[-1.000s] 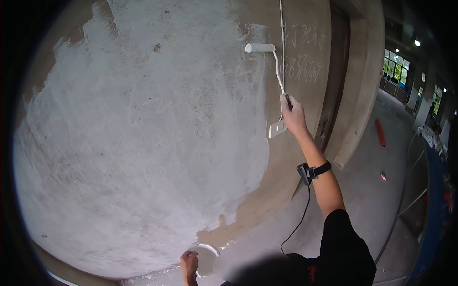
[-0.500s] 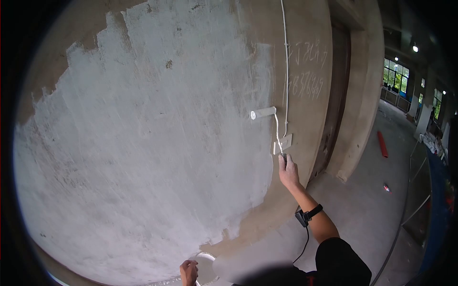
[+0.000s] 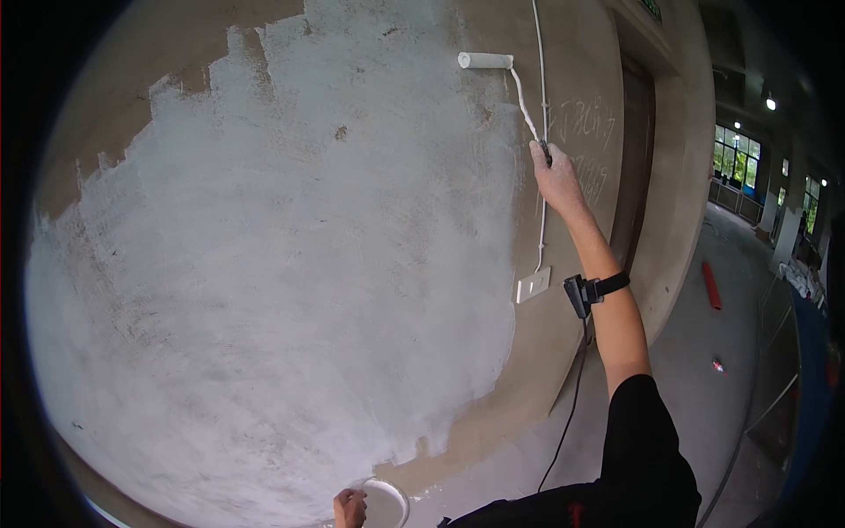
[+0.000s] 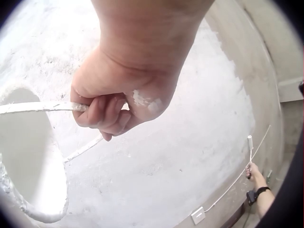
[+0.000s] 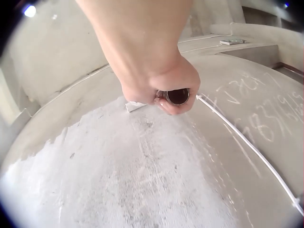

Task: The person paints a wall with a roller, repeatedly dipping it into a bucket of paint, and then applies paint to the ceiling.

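Observation:
My right hand (image 3: 561,180) grips the dark handle of a paint roller (image 3: 486,61), arm stretched up. The roller's white sleeve lies level against the wall, near the upper right border of the pale coat. In the right wrist view the handle's round butt end (image 5: 177,97) shows below the curled fingers. Low in the head view, my left hand (image 3: 349,509) is beside a white bucket (image 3: 404,498). Up close in the left wrist view, its fingers curl round the paint-crusted bucket handle (image 4: 42,107), and the bucket hangs tilted at the left.
Right of the coated wall (image 3: 334,264) run a white conduit (image 3: 542,224) and a switch plate (image 3: 533,285). Chalk writing and a dark doorway (image 3: 635,158) lie beyond. A red pipe (image 3: 711,285) and a small can-like item (image 3: 718,365) lie on the floor.
The roller first came down along the coat's right border to beside the switch plate, then went back up, now above its first height. My left hand keeps hold of the bucket handle.

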A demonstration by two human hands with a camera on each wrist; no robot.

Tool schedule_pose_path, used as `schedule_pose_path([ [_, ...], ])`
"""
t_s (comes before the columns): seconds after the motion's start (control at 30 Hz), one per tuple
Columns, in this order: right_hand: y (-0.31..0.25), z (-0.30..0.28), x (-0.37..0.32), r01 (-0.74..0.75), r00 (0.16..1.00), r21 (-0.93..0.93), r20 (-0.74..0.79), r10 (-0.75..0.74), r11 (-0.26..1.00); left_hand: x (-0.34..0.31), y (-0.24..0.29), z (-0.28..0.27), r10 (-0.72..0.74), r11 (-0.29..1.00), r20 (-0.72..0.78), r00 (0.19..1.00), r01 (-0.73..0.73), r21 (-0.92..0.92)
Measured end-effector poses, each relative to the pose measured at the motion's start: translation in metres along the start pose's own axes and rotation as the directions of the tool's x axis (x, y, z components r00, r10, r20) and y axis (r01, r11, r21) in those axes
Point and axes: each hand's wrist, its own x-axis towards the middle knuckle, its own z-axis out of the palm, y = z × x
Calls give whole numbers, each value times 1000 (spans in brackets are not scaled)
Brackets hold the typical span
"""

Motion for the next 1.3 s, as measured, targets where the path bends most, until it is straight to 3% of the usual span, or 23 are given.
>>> schedule_pose_path([
  [0.23, -55, 3, 88, 69, 990, -69, -118, -77, 995, -3, -3, -7, -31, 994, -18, 999, 29, -103],
  [0.47, -72, -13, 101, 112, 982, -189, -129, -138, 976, -8, 8, -7, 0, 999, 2, 1000, 1, -50],
  [0.53, -67, -18, 79, 77, 991, -268, -89, -104, 960, -9, 8, -7, 23, 999, 13, 1000, -23, -31],
  [0.6, -63, -26, 53, 75, 993, -288, -66, -98, 955, -7, 6, -5, -46, 998, -26, 999, 47, 47],
  [0.9, -7, -39, -68, 44, 994, -369, 106, -5, 928, -6, 26, 7, -47, 998, 18, 999, 46, 32],
  [1.13, 48, -23, -192, -109, 953, -374, 224, 204, 921, 2, 14, 18, 5, 998, 83, 997, -9, 54],
  [1.23, 87, -6, -239, -80, 967, -328, 202, 152, 941, 0, 23, 21, -71, 997, 94, 993, 66, 49],
  [1.3, 95, -1, -255, -310, 899, 61, 342, 272, 949, 0, 26, 22, -18, 998, 98, 995, 13, 54],
])
